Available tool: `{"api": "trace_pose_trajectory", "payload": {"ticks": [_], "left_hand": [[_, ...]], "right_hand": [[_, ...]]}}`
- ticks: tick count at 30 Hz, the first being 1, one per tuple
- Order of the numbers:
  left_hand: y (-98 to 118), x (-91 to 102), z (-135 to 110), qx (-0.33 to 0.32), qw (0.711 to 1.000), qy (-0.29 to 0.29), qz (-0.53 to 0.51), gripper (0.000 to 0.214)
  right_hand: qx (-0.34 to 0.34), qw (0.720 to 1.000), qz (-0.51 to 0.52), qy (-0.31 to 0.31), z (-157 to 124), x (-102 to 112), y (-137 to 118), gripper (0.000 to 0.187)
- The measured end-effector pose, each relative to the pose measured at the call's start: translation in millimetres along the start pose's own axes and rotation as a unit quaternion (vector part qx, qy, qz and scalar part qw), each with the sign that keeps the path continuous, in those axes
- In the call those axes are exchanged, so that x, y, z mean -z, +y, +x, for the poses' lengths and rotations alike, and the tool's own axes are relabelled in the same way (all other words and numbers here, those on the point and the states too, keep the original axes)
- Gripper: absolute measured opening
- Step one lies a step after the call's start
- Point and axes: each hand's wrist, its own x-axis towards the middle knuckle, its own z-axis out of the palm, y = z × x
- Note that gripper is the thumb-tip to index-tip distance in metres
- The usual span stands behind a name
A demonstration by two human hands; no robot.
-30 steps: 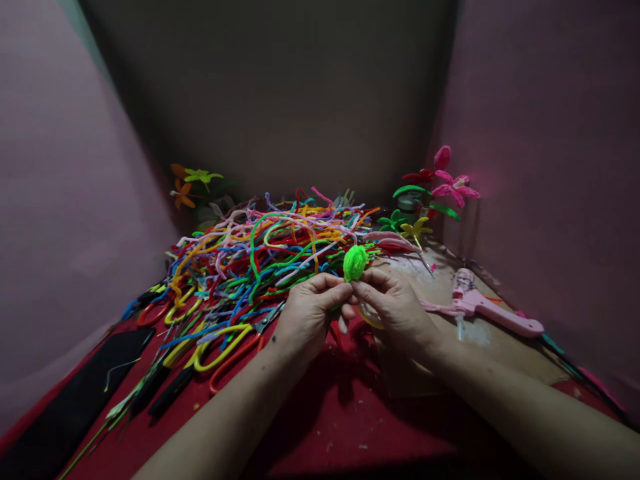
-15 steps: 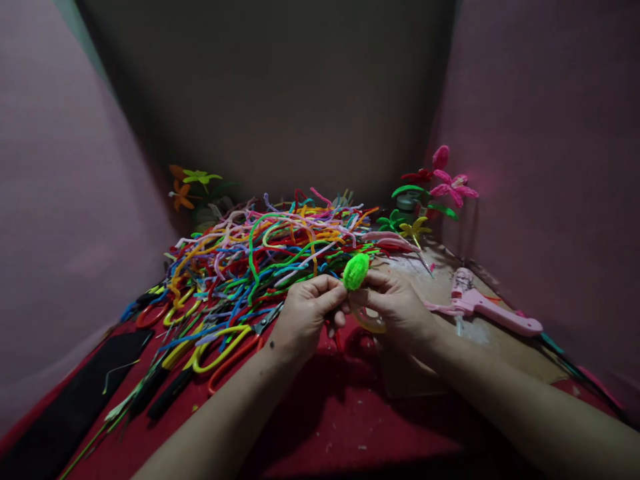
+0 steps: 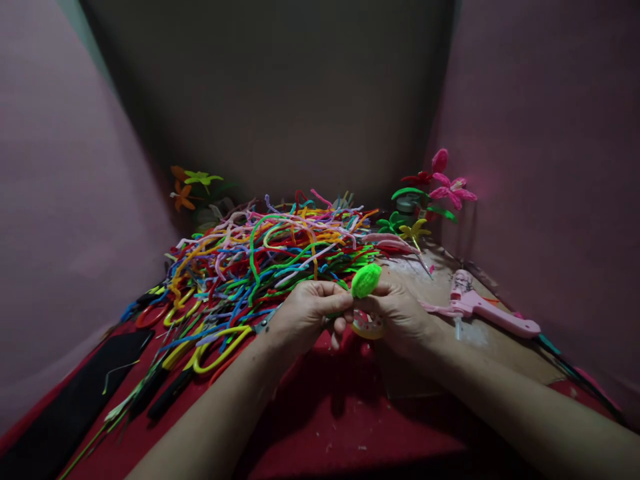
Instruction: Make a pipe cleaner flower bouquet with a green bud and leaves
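- Pinches away with the thumb and fingers of the left hand (image 3: 313, 308), closed tight at the base of a fuzzy green bud (image 3: 366, 281).
- Grips from the other side with the right hand (image 3: 397, 312), thumb and fingers drawn together at that same base, tips partly hidden.
- Holds the bud out between both hands, just above the fingertips, tilted, leaning up and over to the right.
- Shows, just below the bud and close by the right fingers, a pale yellow ring (image 3: 367, 334); hard to tell if hooked on a finger or not.
- Now past the hands: piles up, right behind the bud, a wild heap of fuzzy wires (image 3: 280, 247) in red, blue, orange, pink and green.
- Tucks in beside the left wrist a pair of scissors (image 3: 261, 325), yellow loop in plain sight, and further left some black-handled tools (image 3: 170, 393).
- Stretches out at the far left a flat black object (image 3: 75, 400), near thin green stems (image 3: 95, 437).
- Over to the right: rests a pink glue gun (image 3: 505, 322) on a brown board (image 3: 525, 360).
- Sports behind that a pink flower (image 3: 453, 191) and a small yellow flower (image 3: 414, 230); answers at back left with an orange flower (image 3: 183, 195).
- Spreads under the hands a red cloth (image 3: 350, 433), flecked with tiny scraps.
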Motion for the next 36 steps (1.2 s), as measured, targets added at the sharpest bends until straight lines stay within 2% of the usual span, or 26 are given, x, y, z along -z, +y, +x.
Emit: {"api": "trace_pose_trajectory", "payload": {"ticks": [3,7,9,11,13,15,18,24,27,30,33,36], "left_hand": [[-1.3,-4.1,0.1,-0.027,0.999,0.026,-0.003,0.021],[-3.8,-12.7,-0.9,-0.130,0.985,0.101,0.044,0.028],[-7.0,-15.3,-2.5,-0.190,0.961,0.150,0.131,0.024],[-11.0,-15.5,-4.7,-0.254,0.919,0.188,0.238,0.015],[-14.3,-14.2,-6.9,-0.294,0.877,0.193,0.328,0.014],[-15.7,-12.4,-8.8,-0.298,0.858,0.177,0.379,0.021],[-14.6,-10.5,-10.0,-0.292,0.852,0.169,0.400,0.025],[-10.9,-11.4,-9.8,-0.325,0.834,0.195,0.402,0.019],[-9.0,-16.5,-11.1,-0.318,0.848,0.228,0.357,0.013],[-7.5,-21.0,-11.8,-0.277,0.886,0.241,0.284,0.012],[-6.4,-20.9,-11.1,-0.219,0.938,0.197,0.181,0.015],[-4.7,-17.4,-10.8,-0.179,0.970,0.138,0.090,0.015]], "right_hand": [[-0.017,1.000,0.012,-0.018,0.7,0.0,3.0,0.020],[-0.013,0.998,0.066,0.018,2.4,-0.2,7.1,0.017],[-0.008,0.995,0.096,0.040,3.8,0.2,8.5,0.017],[-0.007,0.993,0.105,0.060,5.3,0.7,9.4,0.019],[-0.006,0.990,0.106,0.088,6.4,0.9,9.8,0.022],[-0.008,0.987,0.115,0.109,7.0,0.7,10.3,0.026],[0.001,0.987,0.125,0.102,6.6,-0.2,11.3,0.025],[0.028,0.992,0.068,0.104,2.1,-2.9,10.8,0.019],[0.033,0.994,0.065,0.083,-0.5,-5.1,9.7,0.016],[0.033,0.996,0.079,0.040,-2.2,-6.3,8.3,0.011],[0.014,0.996,0.086,0.006,-1.9,-4.0,5.6,0.012],[-0.025,0.996,0.081,-0.027,0.1,1.0,2.0,0.020]]}}
